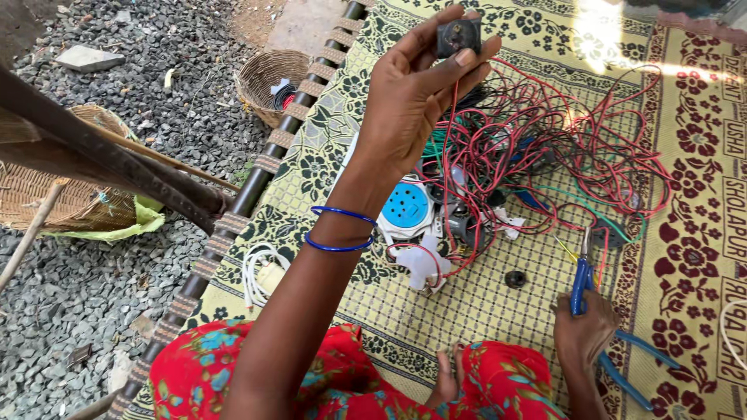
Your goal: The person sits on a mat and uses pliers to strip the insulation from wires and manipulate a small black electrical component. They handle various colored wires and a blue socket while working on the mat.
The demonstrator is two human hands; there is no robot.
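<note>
Floral bedspread below — left hand [412,101] pinches a small black socket [457,35], right hand [583,330] grips blue pliers [582,284].

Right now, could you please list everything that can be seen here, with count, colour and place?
Small round electrical part: one, black, held up in the left fingertips.
Wire tangle: one heap, mostly red with some black and green, on the mat.
Socket face: one, blue and white, below the wires.
White plastic piece: one, near the socket.
Small ring: one, black, on the mat.
Pliers: one, blue handles, in the right hand.
Mat: one, yellow and maroon, floral.
Woven baskets: two, tan, on the gravel.
Bangles: two, blue, left wrist.
Left hand: raised.
Right hand: low, on the pliers.
</note>
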